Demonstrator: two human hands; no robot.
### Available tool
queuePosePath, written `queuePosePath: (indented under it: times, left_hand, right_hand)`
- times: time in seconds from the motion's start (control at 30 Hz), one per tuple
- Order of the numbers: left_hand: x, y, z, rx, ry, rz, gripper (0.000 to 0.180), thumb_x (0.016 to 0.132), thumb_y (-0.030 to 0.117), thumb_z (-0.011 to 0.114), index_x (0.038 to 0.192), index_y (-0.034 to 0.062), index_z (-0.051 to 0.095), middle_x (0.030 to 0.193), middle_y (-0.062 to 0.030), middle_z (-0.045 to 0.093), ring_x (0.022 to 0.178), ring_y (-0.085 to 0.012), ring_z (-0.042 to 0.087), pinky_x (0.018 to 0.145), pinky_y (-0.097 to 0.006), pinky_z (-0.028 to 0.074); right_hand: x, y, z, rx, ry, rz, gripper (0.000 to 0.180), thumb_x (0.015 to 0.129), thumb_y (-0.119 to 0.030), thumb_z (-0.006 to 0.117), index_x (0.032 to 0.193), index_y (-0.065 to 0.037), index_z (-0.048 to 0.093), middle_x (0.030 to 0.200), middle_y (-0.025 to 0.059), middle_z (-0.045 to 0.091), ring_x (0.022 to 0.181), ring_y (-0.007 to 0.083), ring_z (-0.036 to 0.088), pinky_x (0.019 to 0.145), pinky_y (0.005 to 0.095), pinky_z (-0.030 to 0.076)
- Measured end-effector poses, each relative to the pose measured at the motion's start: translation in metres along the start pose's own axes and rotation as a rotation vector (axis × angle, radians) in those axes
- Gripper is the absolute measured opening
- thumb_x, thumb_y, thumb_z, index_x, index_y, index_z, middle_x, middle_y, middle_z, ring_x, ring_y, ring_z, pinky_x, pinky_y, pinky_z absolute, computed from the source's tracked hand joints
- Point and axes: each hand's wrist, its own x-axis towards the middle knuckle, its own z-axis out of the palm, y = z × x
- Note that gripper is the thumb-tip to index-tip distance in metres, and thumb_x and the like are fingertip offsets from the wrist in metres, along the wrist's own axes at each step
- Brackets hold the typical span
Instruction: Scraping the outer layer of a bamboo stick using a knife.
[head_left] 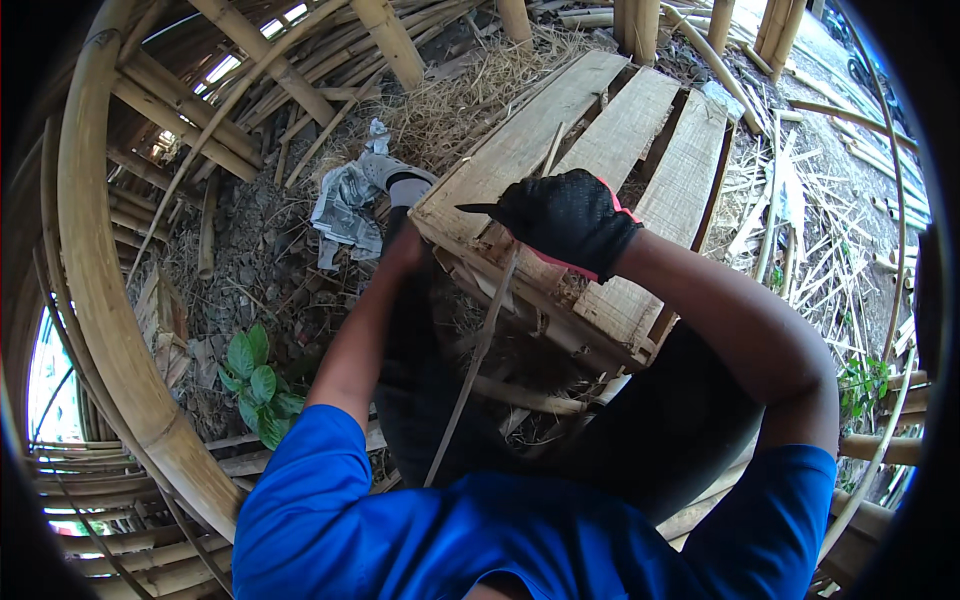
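My right hand [570, 222], in a black glove with red trim, is closed over the top of a slatted wooden crate [630, 125]. A dark, pointed knife [480, 209] sticks out of that fist toward the left. A thin bamboo strip [478, 355] runs from my lap up to the crate's near edge and passes under the fist. Beyond the knuckles, a narrow strip end shows on the slats. My left forearm [365, 325] reaches to the crate's left corner; the hand there is hidden, so its fingers cannot be seen.
Crumpled newspaper [347, 205] lies beside my left shoe [385, 170]. A thick bamboo pole [130, 385] curves along the left, near a green leafy plant [262, 385]. Straw [455, 95] lies behind the crate, and pale bamboo shavings [835, 230] litter the right.
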Motion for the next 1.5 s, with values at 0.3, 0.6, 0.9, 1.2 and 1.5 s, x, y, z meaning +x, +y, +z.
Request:
queuePosePath:
  times: [0.3, 0.6, 0.9, 1.2, 1.5]
  left_hand:
    - [-0.038, 0.044, 0.074, 0.212, -0.675, 0.103, 0.067, 0.092, 0.042, 0.062, 0.154, 0.0254, 0.042, 0.165, -0.0104, 0.028, 0.157, -0.0313, 0.012, 0.113, -0.079, 0.001]
    - [-0.123, 0.041, 0.107, 0.485, -0.65, 0.377, 0.054, 0.09, 0.051, 0.056, 0.136, 0.0231, 0.065, 0.152, -0.0035, 0.052, 0.153, -0.0284, 0.029, 0.109, -0.078, -0.012]
    - [-0.066, 0.125, 0.047, 0.409, -0.536, 0.406, 0.027, 0.083, 0.03, 0.066, 0.106, 0.0183, 0.076, 0.117, -0.0077, 0.07, 0.124, -0.0278, 0.058, 0.113, -0.068, 0.027]
    - [-0.078, 0.03, -0.024, -0.043, -0.161, -0.038, 0.029, 0.075, 0.026, 0.078, 0.101, 0.0146, 0.075, 0.106, -0.0099, 0.069, 0.114, -0.0284, 0.062, 0.1, -0.048, 0.046]
    - [-0.047, 0.029, -0.047, 0.09, -0.049, -0.708, 0.014, 0.077, 0.025, 0.077, 0.089, 0.0187, 0.079, 0.097, -0.008, 0.074, 0.097, -0.0324, 0.069, 0.092, -0.048, 0.051]
  right_hand:
    - [-0.01, 0.019, -0.005, -0.017, 0.034, -0.027, 0.024, 0.097, -0.03, 0.057, 0.095, -0.009, 0.069, 0.085, 0.0118, 0.07, 0.078, 0.032, 0.071, 0.067, 0.0442, 0.056]
    - [0.007, 0.006, -0.005, -0.07, 0.045, -0.111, 0.022, 0.094, -0.029, 0.059, 0.098, -0.01, 0.07, 0.089, 0.0132, 0.071, 0.079, 0.0337, 0.071, 0.068, 0.0455, 0.056]
    - [-0.009, 0.017, -0.012, -0.063, -0.008, -0.024, 0.022, 0.092, -0.028, 0.06, 0.098, -0.009, 0.07, 0.09, 0.0129, 0.072, 0.08, 0.0335, 0.071, 0.068, 0.0453, 0.056]
    - [-0.005, 0.017, -0.007, -0.09, 0.122, -0.159, 0.017, 0.093, -0.026, 0.063, 0.101, -0.013, 0.071, 0.082, 0.0102, 0.068, 0.072, 0.0301, 0.069, 0.062, 0.0432, 0.055]
    - [-0.004, 0.017, -0.01, -0.084, -0.011, 0.009, 0.023, 0.093, -0.029, 0.06, 0.098, -0.009, 0.069, 0.087, 0.0131, 0.072, 0.079, 0.0333, 0.071, 0.069, 0.0449, 0.056]
